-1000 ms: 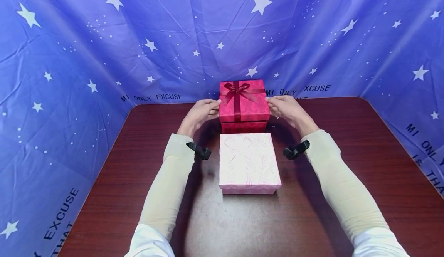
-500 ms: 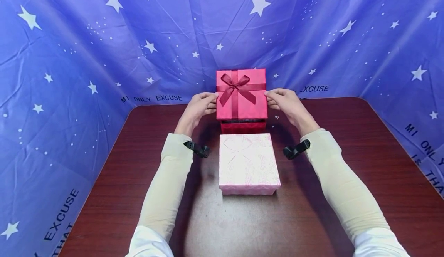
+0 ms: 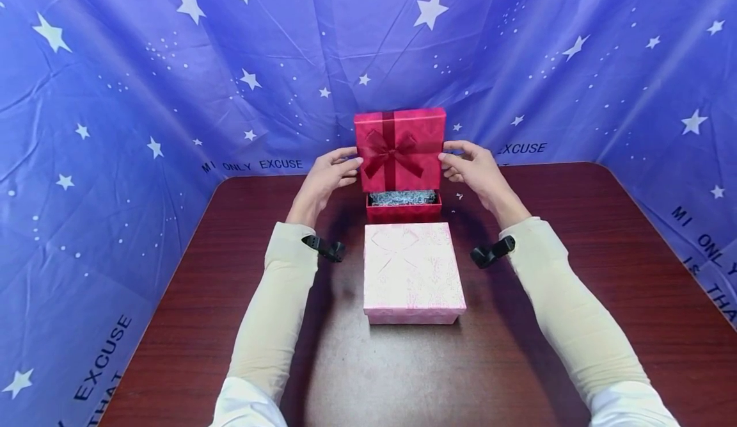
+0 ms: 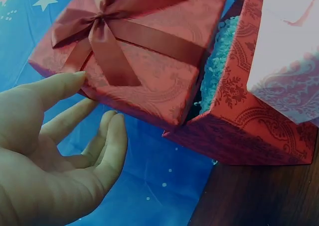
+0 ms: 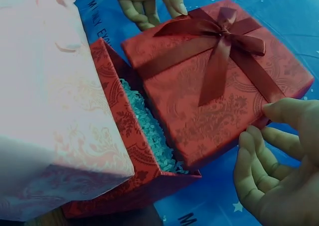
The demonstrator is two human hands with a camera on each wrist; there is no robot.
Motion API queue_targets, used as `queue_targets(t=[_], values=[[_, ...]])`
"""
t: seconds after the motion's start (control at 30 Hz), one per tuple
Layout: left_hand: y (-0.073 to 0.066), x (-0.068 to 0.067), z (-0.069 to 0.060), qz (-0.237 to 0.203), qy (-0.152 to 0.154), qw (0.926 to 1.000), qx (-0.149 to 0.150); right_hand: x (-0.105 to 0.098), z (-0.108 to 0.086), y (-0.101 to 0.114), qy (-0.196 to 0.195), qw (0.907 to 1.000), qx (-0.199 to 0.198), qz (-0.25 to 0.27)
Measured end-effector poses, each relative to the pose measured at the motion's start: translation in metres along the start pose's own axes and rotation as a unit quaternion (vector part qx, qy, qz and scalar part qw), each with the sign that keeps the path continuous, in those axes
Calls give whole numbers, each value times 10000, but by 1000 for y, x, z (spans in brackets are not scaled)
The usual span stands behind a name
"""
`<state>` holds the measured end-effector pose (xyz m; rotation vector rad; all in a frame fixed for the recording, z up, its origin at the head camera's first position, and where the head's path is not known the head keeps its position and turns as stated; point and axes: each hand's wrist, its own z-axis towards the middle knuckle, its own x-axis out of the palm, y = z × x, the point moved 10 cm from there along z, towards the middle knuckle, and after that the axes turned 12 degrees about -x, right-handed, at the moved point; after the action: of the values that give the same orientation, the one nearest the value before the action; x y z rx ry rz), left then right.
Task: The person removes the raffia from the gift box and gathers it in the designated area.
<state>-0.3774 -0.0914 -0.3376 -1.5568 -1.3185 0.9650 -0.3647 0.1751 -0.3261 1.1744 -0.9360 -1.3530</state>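
Red gift-box lid [image 3: 400, 148] is finger-pinched at its left and right edges by left hand [image 3: 325, 178] and right hand [image 3: 475, 172], so I'd just lift evenly, clear of that shredded filler [image 3: 402, 198].

High head view, downward — close wrist views, seemingly tilted, lid [image 4: 149, 66] shared

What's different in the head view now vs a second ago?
The red lid has been raised and tipped up to face the person, exposing the shredded filling in the red box. The left hand and right hand rose slightly with it. No grip taken or released: both still pinch the lid's sides. Red box and pink box stayed put.
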Motion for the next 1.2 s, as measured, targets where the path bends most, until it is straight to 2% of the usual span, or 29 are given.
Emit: queue_targets(t=[0.17,0.37,0.5,0.6,0.77,1.03,1.2], values=[[0,1,-1,-18,111,9999,10,1,-1,3,21,9997,-147,186],[-4,5,-4,-489,476,9975,180,3,-4,4,163,9965,-228,792],[-5,7,-4,-630,704,9953,227,4,-6,3,251,9955,-161,901],[-4,7,-4,-558,793,9950,240,3,-7,0,234,9956,2,903],[-3,7,-4,-254,715,9969,223,2,-8,-2,164,9946,198,1004],[-1,6,-3,125,477,9985,233,8,-11,-6,377,9919,445,1129],[3,3,-2,126,304,9995,-2,10,-12,-7,469,9901,537,1212]])
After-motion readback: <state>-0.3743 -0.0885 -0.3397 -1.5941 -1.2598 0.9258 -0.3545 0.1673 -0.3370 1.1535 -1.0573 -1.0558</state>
